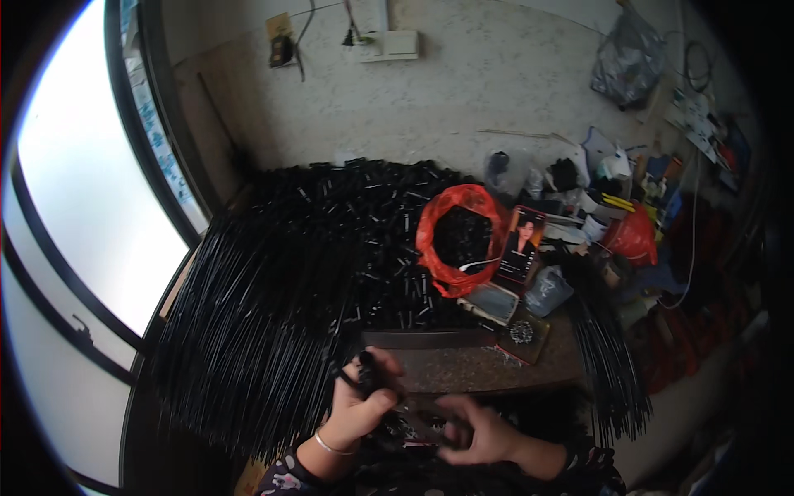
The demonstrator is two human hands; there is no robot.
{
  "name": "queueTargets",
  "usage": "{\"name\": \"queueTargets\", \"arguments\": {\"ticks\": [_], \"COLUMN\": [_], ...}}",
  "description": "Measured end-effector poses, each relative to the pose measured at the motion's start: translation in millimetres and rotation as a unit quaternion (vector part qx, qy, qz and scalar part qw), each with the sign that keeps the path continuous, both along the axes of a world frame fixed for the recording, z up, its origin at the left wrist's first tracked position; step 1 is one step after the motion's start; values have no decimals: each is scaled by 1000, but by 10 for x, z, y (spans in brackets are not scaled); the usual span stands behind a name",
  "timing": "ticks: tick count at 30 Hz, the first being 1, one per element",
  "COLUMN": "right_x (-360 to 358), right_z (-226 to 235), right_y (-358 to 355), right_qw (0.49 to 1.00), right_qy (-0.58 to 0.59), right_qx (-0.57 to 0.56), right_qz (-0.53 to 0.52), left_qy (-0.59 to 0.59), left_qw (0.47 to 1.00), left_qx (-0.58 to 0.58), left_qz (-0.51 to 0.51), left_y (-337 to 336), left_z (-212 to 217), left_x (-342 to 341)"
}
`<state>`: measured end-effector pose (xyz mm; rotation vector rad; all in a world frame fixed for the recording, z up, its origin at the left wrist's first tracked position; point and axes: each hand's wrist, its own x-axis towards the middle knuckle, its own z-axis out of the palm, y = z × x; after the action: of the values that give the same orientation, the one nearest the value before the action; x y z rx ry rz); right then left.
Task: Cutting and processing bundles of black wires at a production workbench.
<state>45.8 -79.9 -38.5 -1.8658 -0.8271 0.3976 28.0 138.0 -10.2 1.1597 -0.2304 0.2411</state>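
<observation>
Low at the front, my left hand point(354, 412) is closed round a small black part point(364, 374) that sticks up between thumb and fingers. Beside it on the right, my right hand point(484, 434) has its fingers curled in; what it grips is dark and smeared by motion. Both hands are close together over my lap, just off the table's front edge point(463, 374). To the left, a thick bundle of thin black strands point(240, 339) hangs over the table edge. Behind the hands lies a wide heap of short black tubular pieces point(356, 207).
A red plastic bag point(428, 256) with small black parts stands open on the heap. Right of it lie a box with a portrait point(521, 240), a clear tray point(494, 302), and a round metallic cluster point(521, 331). More black strands point(608, 372) hang at the right.
</observation>
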Motion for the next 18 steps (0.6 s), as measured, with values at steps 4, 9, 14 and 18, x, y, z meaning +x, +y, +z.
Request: {"name": "queueTargets", "arguments": {"ticks": [4, 9, 14, 18], "right_x": [117, -63, 87, 66], "right_z": [234, 5, 60, 134], "right_y": [-199, -53, -58, -195], "right_qw": [896, 971, 975, 983], "right_qy": [-423, 214, -197, -173], "right_qx": [-59, -6, -22, -68], "right_qz": [-126, 104, -96, -10], "left_qy": [-21, 7, -50, -47], "left_qw": [993, 998, 981, 987], "left_qx": [84, 54, 180, 150], "left_qz": [76, 18, 57, 37], "left_y": [83, 28, 59, 89], "left_z": [80, 115, 105, 87], "left_x": [-43, 24, 70, 62]}}
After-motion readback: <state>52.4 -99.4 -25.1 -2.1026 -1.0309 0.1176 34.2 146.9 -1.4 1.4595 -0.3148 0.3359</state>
